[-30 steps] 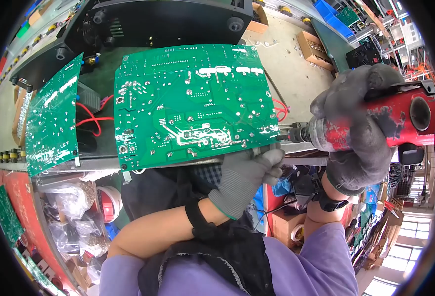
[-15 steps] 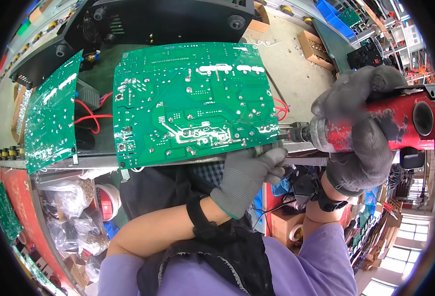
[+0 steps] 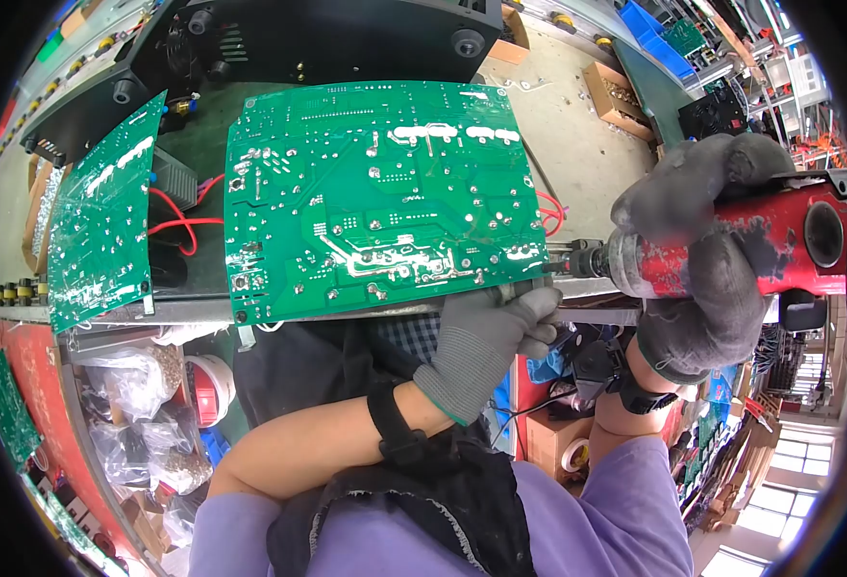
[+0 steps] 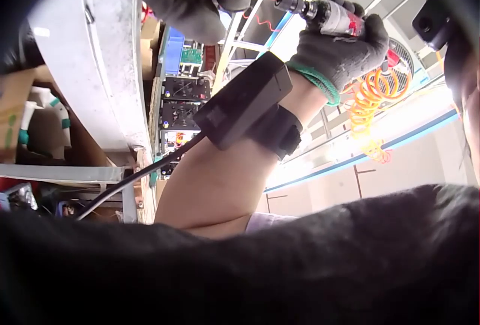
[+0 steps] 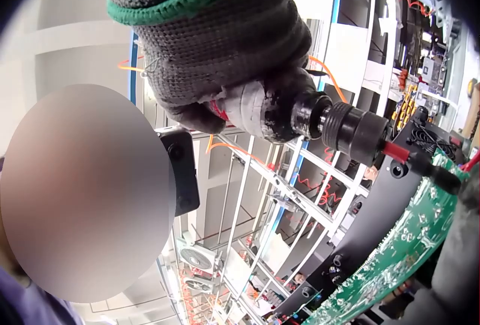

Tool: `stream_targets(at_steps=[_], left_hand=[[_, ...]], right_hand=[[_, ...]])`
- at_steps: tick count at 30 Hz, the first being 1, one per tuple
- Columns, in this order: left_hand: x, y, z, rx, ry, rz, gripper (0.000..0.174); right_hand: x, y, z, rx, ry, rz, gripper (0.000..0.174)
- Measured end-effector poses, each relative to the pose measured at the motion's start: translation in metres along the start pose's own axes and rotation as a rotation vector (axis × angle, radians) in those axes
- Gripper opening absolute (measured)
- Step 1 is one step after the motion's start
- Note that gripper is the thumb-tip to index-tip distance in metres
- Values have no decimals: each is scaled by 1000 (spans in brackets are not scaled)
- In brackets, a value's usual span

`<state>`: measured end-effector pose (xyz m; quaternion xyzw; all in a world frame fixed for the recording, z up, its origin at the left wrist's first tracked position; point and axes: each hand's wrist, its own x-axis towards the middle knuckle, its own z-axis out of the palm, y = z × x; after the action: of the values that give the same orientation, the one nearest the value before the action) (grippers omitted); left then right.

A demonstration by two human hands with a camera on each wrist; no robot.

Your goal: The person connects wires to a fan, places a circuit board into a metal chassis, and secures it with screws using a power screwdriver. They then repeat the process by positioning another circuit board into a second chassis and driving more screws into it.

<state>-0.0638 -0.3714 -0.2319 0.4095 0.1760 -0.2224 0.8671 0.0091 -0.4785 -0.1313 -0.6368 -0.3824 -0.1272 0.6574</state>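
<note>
Holding parts point(image 3: 622, 91), a box point(image 3: 620, 116) lies near right fingers point(image 3: 720, 264) clamping a driver point(image 3: 797, 240), left fingers' point(image 3: 539, 306) grip unclear.

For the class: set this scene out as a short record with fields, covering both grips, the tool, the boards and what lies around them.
Left grip: gloved, at the near right corner of the big board; anything pinched is hidden
Right grip: gloved, wrapped around the red driver
Bit: aimed at that corner; contact unclear
Left board: green, apart from the big board
Between boards: red wires
Beyond boards: black case
Far right: box of small parts
</note>
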Motion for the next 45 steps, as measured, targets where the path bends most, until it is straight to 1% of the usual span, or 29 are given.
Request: stream_targets(at_steps=[3, 6, 9, 12, 15, 18, 21, 24, 27, 30, 36, 39, 42, 45], left_hand=[[1, -2, 1, -20, 10, 6, 14], [-1, -1, 2, -44, 19, 34, 14], [-3, 0, 3, -44, 6, 55, 13], [-3, 0, 4, -38, 2, 60, 14], [-3, 0, 5, -43, 5, 58, 14], [-3, -1, 4, -52, -14, 60, 15], [-3, -6, 4, -95, -16, 84, 15], [-4, -6, 5, -85, 16, 82, 15], [-2, -6, 4, -67, 17, 70, 16], [-3, -6, 4, -72, 18, 69, 16], [-5, -2, 7, -81, 20, 70, 17], [-6, 0, 8, -80, 25, 68, 17], [-6, -1, 7, -81, 20, 69, 17], [-6, 2, 8, -68, 25, 62, 17]], right_hand=[[-1, -2, -1, -15, 37, 62, 50], [1, -2, -3, 1, -45, 54, 50], [-4, 0, 1, 36, 21, 32, 50], [-8, 1, -2, 1, 114, 41, 50], [-2, -3, 0, -53, 31, 72, 50], [-2, 1, 0, 14, 28, 20, 50], [-3, 1, -2, -3, 28, 20, 51], [-3, 0, 2, -11, 48, 16, 51], [-2, 1, 1, -15, 25, 3, 51], [-2, 1, 1, -29, 56, -28, 52], [1, -2, -5, -21, -27, 10, 51], [3, -4, -7, -68, -85, 42, 51], [2, -3, -3, -1, -37, 30, 50], [0, -2, -2, -45, -31, 29, 50]])
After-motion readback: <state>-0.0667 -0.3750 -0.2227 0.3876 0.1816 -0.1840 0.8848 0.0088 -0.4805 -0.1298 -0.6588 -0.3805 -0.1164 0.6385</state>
